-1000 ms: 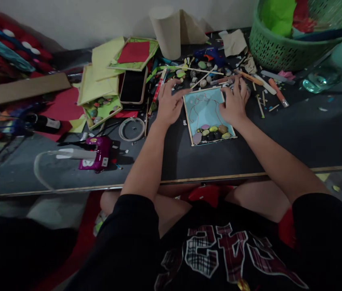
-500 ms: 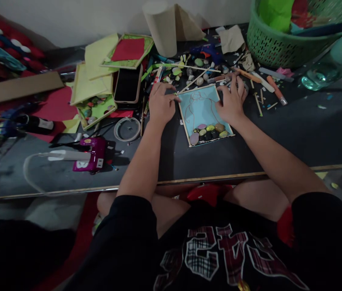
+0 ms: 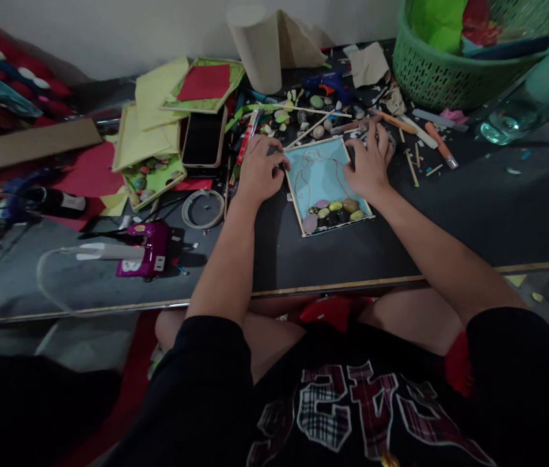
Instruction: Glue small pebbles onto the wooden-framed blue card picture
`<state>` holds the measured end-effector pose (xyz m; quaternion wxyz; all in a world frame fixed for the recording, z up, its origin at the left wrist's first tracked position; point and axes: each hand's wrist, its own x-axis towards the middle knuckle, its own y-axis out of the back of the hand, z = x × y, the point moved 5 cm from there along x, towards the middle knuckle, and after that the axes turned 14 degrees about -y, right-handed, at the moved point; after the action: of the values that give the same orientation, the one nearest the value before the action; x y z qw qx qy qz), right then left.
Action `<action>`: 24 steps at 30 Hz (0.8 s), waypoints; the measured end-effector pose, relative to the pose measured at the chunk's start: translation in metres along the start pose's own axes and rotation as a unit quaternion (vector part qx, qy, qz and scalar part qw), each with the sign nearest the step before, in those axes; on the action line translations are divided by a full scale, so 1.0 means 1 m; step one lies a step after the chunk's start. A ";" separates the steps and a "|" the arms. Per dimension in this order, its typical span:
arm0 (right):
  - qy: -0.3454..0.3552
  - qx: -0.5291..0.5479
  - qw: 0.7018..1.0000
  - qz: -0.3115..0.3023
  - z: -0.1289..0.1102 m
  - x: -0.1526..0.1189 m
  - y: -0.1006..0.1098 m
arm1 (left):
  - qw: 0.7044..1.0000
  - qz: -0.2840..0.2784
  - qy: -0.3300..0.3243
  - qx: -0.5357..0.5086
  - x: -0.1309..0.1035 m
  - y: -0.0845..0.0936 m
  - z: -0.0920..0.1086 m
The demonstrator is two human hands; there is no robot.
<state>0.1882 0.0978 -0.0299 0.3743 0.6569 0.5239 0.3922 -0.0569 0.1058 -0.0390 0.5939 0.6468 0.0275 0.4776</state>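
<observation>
A small framed picture lies on the dark table, with a thin stick border and a light blue backing. Reddish-brown lines are drawn on its upper part. Painted pebbles in yellow, black, purple and brown are set along its lower edge. My left hand rests at the upper left corner, fingers bent and apart, fingertips at the border. On the opposite side my right hand is spread, its thumb and forefinger at the right border. Whether either hand presses on the frame I cannot tell.
Loose pebbles, sticks, markers and a blue glue gun lie behind the frame. A green basket and a bottle stand right. Leftward are a phone, a tape roll and a purple power adapter.
My left fingers and thumb have shifted slightly at the frame's corner. The right hand has barely moved, and the framed picture lies in the same place.
</observation>
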 end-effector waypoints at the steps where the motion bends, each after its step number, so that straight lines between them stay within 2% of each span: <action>1: 0.002 0.002 1.000 0.002 0.000 0.000 0.000 | 1.000 -0.004 -0.008 0.007 0.000 0.001 0.002; 4: 0.003 0.000 1.000 0.005 0.000 0.000 0.000 | 0.999 -0.032 -0.020 0.015 0.001 0.003 0.007; 10: -0.001 -0.020 1.000 0.003 -0.001 -0.002 0.003 | 0.995 -0.095 -0.003 0.004 0.002 0.008 0.009; 14: -0.012 -0.015 1.000 0.006 0.000 -0.003 0.005 | 0.994 -0.097 0.040 0.007 -0.001 0.003 0.003; 17: -0.010 0.001 1.000 0.026 0.002 -0.003 0.003 | 0.996 -0.052 0.064 0.014 -0.004 -0.004 -0.005; 21: 0.006 0.025 0.998 0.059 0.007 -0.001 0.001 | 0.985 0.056 0.152 0.063 -0.015 -0.009 -0.026; 24: 0.009 0.032 0.996 0.084 0.015 0.005 0.014 | 0.978 0.128 0.150 0.066 -0.018 -0.007 -0.030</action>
<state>0.2081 0.0993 -0.0231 0.3143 0.7062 0.4829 0.4115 -0.0819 0.1195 -0.0599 0.4732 0.6035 0.0651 0.6385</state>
